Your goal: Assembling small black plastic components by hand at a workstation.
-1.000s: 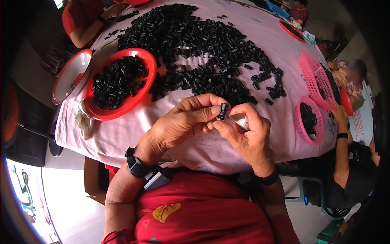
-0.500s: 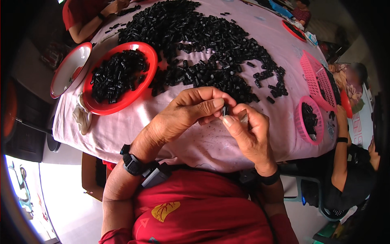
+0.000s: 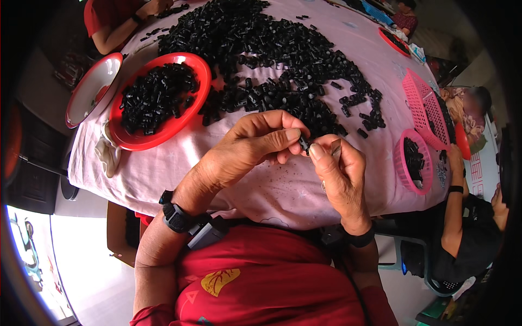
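Above the near part of the table, my left hand (image 3: pixel 254 142) is closed, pinching a small black cylindrical plastic part (image 3: pixel 304 144) between thumb and fingers. My right hand (image 3: pixel 341 176) is closed too, its thumb tip and fingers close by the lower end of that part. From the right fingers a thin, flat, greyish strip (image 3: pixel 336 149) sticks up; it looks like a small blade, but its kind is not clear. Just beyond both hands spreads a big heap of similar black parts (image 3: pixel 293 65). To the left, a red basin (image 3: pixel 205 92) holds many more of them.
A white basin with a red rim (image 3: pixel 81 100) stands at the far left beside a crumpled cloth (image 3: pixel 107 155). On the right are two pink plastic baskets, one rectangular (image 3: pixel 416 89) and one round (image 3: pixel 401 174). Other people sit around the pink-covered table (image 3: pixel 261 190).
My right hand has drawn slightly right and tilted, so the strip in its fingers now shows more. The black part has tipped in my left fingers. The view has shifted a little.
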`<state>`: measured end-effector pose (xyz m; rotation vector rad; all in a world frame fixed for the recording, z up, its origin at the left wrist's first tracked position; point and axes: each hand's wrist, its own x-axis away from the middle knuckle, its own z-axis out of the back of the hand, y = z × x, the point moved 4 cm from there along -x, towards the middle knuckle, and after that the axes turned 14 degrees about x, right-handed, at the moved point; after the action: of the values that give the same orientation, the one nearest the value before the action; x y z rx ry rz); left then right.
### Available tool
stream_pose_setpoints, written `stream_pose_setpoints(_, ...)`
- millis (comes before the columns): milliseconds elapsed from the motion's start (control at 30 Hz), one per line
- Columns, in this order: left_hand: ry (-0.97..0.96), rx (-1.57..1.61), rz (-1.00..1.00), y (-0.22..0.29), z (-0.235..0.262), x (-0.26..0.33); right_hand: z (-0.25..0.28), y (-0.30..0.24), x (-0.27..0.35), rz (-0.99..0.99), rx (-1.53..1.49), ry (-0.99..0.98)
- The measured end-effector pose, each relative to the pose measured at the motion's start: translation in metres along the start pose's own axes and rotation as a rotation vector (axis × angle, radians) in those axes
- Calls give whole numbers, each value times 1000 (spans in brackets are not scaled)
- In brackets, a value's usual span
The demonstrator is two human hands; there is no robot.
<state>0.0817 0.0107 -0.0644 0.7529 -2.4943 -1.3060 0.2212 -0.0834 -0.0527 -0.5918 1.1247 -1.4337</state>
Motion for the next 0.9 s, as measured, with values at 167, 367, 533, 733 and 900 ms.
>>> stream_pose_setpoints(167, -49, -10, -32, 0, -1, -1, 0, 1, 0, 31, -8, 36)
stream_pose_setpoints(367, -67, -47, -79, -2, 2, -1, -2, -10, -1, 163, 235, 30)
stream_pose_setpoints(533, -91, 6, -17, -6, 0, -1, 3, -5, -1, 285, 433, 114)
stream_pose_setpoints(733, -93, -3, 15, -11, -2, -1, 2, -7, -3, 286, 582, 108)
stream_pose_setpoints(900, -101, 13, 25, -14, 0, -3, 0, -5, -3, 332, 623, 135)
